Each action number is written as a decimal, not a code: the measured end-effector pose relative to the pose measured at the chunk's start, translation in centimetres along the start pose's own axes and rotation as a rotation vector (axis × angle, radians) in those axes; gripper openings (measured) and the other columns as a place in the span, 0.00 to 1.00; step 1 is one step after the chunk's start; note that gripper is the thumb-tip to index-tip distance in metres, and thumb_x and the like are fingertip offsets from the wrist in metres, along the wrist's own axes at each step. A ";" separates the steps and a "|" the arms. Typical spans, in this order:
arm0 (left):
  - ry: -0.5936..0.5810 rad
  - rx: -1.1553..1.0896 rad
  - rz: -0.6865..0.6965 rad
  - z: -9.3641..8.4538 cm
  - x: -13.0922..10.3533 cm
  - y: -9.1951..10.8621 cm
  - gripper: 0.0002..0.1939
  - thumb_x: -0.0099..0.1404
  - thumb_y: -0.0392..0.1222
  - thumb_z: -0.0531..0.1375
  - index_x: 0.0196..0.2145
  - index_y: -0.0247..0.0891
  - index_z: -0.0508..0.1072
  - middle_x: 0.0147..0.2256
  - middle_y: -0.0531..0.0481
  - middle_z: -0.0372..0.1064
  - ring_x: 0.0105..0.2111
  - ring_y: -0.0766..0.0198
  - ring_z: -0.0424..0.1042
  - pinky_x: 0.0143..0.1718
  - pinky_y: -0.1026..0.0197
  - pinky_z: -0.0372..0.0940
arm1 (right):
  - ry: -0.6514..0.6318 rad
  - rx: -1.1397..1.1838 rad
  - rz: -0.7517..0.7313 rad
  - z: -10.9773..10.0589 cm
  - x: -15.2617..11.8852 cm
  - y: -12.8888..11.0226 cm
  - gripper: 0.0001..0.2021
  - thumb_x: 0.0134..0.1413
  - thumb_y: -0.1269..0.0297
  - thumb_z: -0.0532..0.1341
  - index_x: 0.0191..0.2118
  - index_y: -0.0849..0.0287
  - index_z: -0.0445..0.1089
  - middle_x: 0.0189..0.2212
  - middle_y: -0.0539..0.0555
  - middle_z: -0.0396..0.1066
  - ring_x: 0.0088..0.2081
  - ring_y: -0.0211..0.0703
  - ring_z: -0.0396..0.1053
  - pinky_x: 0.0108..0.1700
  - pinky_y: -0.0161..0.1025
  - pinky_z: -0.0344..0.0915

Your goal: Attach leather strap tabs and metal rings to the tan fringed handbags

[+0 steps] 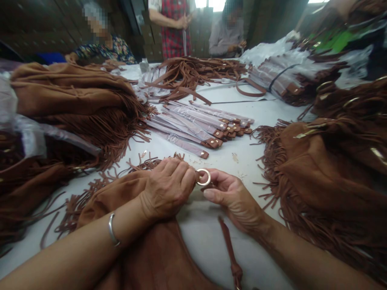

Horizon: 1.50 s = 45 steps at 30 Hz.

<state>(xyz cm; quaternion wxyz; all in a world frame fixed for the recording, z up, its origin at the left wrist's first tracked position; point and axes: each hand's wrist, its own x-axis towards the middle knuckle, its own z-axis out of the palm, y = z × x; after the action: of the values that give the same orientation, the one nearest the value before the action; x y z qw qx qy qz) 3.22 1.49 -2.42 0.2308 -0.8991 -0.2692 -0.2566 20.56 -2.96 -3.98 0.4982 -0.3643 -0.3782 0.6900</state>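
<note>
A gold metal ring (203, 177) sits between my two hands at the middle of the view. My right hand (234, 197) pinches the ring's right side between thumb and fingers. Closed in a fist just left of the ring, my left hand (171, 185) grips something that its fingers hide, probably part of the bag. Beneath my left forearm lies a brown suede bag (151, 253) with fringe along its far side. A narrow knotted brown strap (230, 249) hangs below my right hand.
Plastic-wrapped straps (193, 125) with gold studs lie ahead on the white table (256, 108). Fringed brown bags are piled at left (69, 92) and right (326, 173). Loose brown straps (193, 72) lie farther back. Several people are at the table's far side.
</note>
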 end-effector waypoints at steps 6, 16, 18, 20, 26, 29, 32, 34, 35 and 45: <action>-0.051 0.034 -0.046 0.5 0.5 0.8 0.05 0.63 0.38 0.55 0.30 0.37 0.64 0.28 0.47 0.65 0.32 0.56 0.63 0.35 0.54 0.60 | 0.116 -0.195 -0.067 0.2 0.2 0.4 0.12 0.49 0.56 0.63 0.33 0.61 0.68 0.28 0.48 0.64 0.31 0.35 0.58 0.37 0.33 0.57; -0.641 -0.494 -0.089 -1.9 1.1 -0.2 0.10 0.64 0.47 0.53 0.39 0.39 0.61 0.34 0.50 0.67 0.32 0.58 0.67 0.34 0.57 0.60 | -0.293 -0.528 0.074 -1.7 0.7 -2.6 0.19 0.49 0.48 0.61 0.27 0.61 0.60 0.22 0.46 0.56 0.25 0.32 0.51 0.28 0.32 0.49; -0.645 -0.483 -0.160 -2.1 1.2 -0.4 0.11 0.65 0.49 0.51 0.38 0.39 0.61 0.34 0.49 0.67 0.32 0.58 0.66 0.32 0.58 0.59 | -0.195 -0.417 0.068 -0.8 0.7 -2.2 0.18 0.48 0.49 0.62 0.28 0.62 0.62 0.23 0.46 0.58 0.25 0.32 0.53 0.29 0.32 0.50; -0.614 -0.433 -0.261 -2.1 1.4 -0.3 0.10 0.66 0.47 0.49 0.37 0.38 0.61 0.35 0.47 0.67 0.34 0.57 0.67 0.33 0.58 0.60 | -0.054 -0.332 -0.016 0.4 0.8 -1.4 0.17 0.49 0.51 0.63 0.30 0.63 0.65 0.24 0.48 0.61 0.28 0.34 0.56 0.33 0.33 0.54; -0.524 -0.577 -0.313 -2.5 1.2 -0.5 0.18 0.65 0.48 0.51 0.50 0.37 0.60 0.40 0.45 0.69 0.40 0.55 0.69 0.40 0.57 0.62 | -0.059 -0.325 -0.039 0.8 1.3 -1.3 0.20 0.50 0.48 0.60 0.29 0.64 0.66 0.25 0.50 0.64 0.27 0.33 0.58 0.32 0.33 0.56; -0.482 -0.693 -0.260 -2.9 0.9 -1.0 0.25 0.63 0.50 0.54 0.55 0.40 0.55 0.44 0.44 0.69 0.43 0.54 0.69 0.42 0.56 0.62 | -0.275 -0.623 0.103 -0.3 2.9 -3.5 0.22 0.51 0.46 0.56 0.31 0.65 0.67 0.27 0.52 0.67 0.27 0.34 0.62 0.32 0.33 0.59; -0.458 -0.694 -0.352 -2.5 0.7 -1.3 0.17 0.65 0.52 0.50 0.47 0.39 0.62 0.42 0.43 0.70 0.41 0.51 0.70 0.40 0.54 0.64 | -0.169 -1.134 0.079 -0.4 6.0 -5.1 0.24 0.61 0.51 0.45 0.33 0.66 0.68 0.30 0.57 0.69 0.32 0.38 0.67 0.35 0.36 0.63; -0.425 -0.669 -0.427 -1.7 0.6 -1.3 0.17 0.65 0.52 0.49 0.44 0.38 0.64 0.41 0.42 0.70 0.39 0.49 0.71 0.39 0.52 0.65 | -0.056 -1.388 0.033 0.2 8.5 -5.2 0.20 0.62 0.58 0.44 0.34 0.66 0.68 0.32 0.59 0.70 0.35 0.41 0.67 0.39 0.38 0.62; -0.404 -0.656 -0.448 -1.3 0.5 -1.3 0.17 0.65 0.52 0.49 0.44 0.38 0.64 0.40 0.41 0.70 0.39 0.48 0.71 0.38 0.50 0.65 | -0.029 -1.485 0.017 0.6 9.6 -4.8 0.16 0.60 0.61 0.47 0.34 0.65 0.68 0.34 0.59 0.70 0.39 0.43 0.66 0.41 0.38 0.61; -0.281 -0.617 -0.478 0.2 0.2 -1.4 0.19 0.63 0.54 0.49 0.39 0.37 0.67 0.35 0.40 0.71 0.33 0.47 0.72 0.32 0.51 0.65 | -0.056 -1.898 0.010 0.9 14.3 -2.9 0.07 0.52 0.65 0.58 0.35 0.64 0.66 0.37 0.61 0.68 0.40 0.49 0.66 0.41 0.41 0.59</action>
<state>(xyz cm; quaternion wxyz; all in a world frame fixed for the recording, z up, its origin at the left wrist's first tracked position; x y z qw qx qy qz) 2.56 2.75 -2.09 -0.1544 -0.8646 -0.4098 -0.2463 17.61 11.28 -2.79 -0.0179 -0.6020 -0.7913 0.1054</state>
